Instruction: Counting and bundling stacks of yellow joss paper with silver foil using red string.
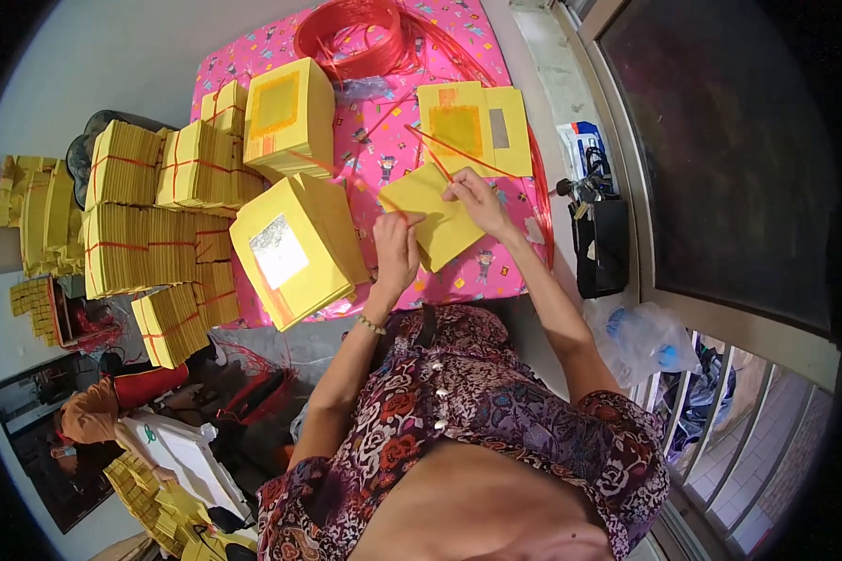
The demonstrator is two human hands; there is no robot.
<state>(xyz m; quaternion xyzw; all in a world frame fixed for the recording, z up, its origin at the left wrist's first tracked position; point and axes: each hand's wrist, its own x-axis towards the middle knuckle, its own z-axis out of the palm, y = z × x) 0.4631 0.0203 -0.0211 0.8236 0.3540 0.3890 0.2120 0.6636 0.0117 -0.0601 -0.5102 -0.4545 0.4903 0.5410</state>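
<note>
My left hand and right hand both pinch small yellow paper bundle on pink table cover, red string running across bundle. Big yellow stack just left of my left hand. Another stack behind it. Tied bundles piled at far left. Red string coil at far edge.

Yellow paper sheets, some with gold or silver squares, red string, a pink patterned table cover, a dark floral blouse.
</note>
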